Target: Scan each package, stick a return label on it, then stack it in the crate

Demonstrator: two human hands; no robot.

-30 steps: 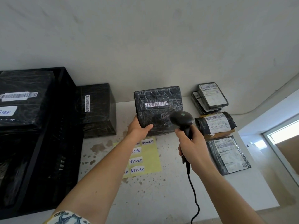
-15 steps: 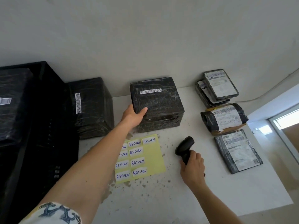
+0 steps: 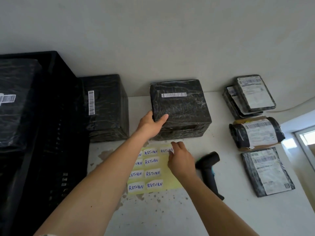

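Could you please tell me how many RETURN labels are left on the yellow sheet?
8 visible on the yellow sheet: left column four, partly behind the left forearm; right column three; one top-right label at the right hand fingertips. More may be hidden.

Both forearms are bare to the wrist, with no watch, ring or glove on the left hand [image 3: 150,124] or right hand [image 3: 181,159]. At seven o'clock, a pale patterned sleeve edge [image 3: 45,234] barely shows.

Scanner [image 3: 208,171] right of label sheet [image 3: 163,174]
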